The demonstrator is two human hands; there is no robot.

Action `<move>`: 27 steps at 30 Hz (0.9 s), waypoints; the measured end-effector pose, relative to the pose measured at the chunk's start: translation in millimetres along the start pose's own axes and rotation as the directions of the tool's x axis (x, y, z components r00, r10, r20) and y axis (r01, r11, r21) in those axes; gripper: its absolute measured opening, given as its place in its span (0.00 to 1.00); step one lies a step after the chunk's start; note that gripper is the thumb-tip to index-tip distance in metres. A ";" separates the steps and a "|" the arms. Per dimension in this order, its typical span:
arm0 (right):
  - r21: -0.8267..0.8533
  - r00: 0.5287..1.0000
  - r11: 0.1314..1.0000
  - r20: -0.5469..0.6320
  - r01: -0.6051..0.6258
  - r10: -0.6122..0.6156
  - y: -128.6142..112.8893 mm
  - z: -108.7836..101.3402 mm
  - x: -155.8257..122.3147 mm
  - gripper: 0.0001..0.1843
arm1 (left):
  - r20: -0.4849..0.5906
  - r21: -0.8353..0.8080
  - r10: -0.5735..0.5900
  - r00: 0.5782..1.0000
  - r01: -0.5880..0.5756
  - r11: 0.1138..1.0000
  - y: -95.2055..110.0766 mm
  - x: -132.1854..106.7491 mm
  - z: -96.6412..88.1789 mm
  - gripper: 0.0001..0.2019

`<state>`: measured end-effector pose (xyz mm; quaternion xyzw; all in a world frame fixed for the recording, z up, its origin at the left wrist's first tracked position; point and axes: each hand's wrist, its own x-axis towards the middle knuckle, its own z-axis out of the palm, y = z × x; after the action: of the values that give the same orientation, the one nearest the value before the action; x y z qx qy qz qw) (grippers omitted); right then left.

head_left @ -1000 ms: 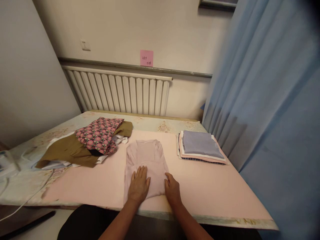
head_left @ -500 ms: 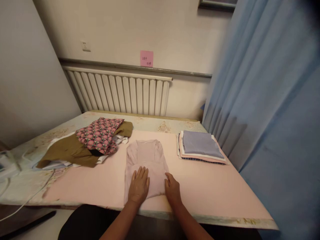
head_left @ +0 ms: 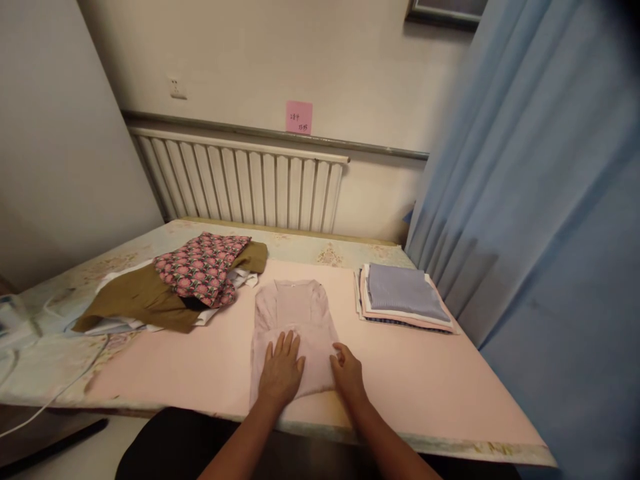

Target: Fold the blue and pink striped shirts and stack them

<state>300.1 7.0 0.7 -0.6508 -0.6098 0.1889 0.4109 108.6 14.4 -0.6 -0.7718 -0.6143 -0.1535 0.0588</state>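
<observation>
A pale pink long-sleeved blouse (head_left: 294, 308) lies on the pink cloth before me, its neckline pointing away and its lower part folded up over the front. Flat on that folded part rests my left hand (head_left: 281, 375), palm down with the fingers stretched out. My right hand (head_left: 349, 375) is at the blouse's right edge, its fingers loosely curled and the thumb apart from the index finger. Some of its fingertips are hidden, but no cloth shows pinched between them.
At left is a loose heap with a patterned pink garment (head_left: 203, 270) over an olive-brown one (head_left: 135, 301). A stack of folded clothes (head_left: 407, 290) lies at right, blue-grey on top. A blue curtain (head_left: 500, 200) borders the right side; a radiator (head_left: 245, 180) stands behind. A white cable (head_left: 65, 399) crosses the left edge.
The camera view has shifted slightly. My left hand stays flat on the blouse, its thumb a little further out. My right hand remains at the right edge, with its fingers slightly more curled.
</observation>
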 end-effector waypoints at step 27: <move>-0.375 0.954 0.886 -0.018 0.273 -0.301 -29.8 16.6 36.8 0.20 | 0.010 -0.047 -0.004 1.000 0.004 0.999 -0.1 -2.0 -0.9 0.26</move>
<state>275.4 44.5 23.1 -0.6256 -0.7079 -0.0161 0.3275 107.9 12.2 -0.3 -0.7724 -0.6124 -0.1642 0.0374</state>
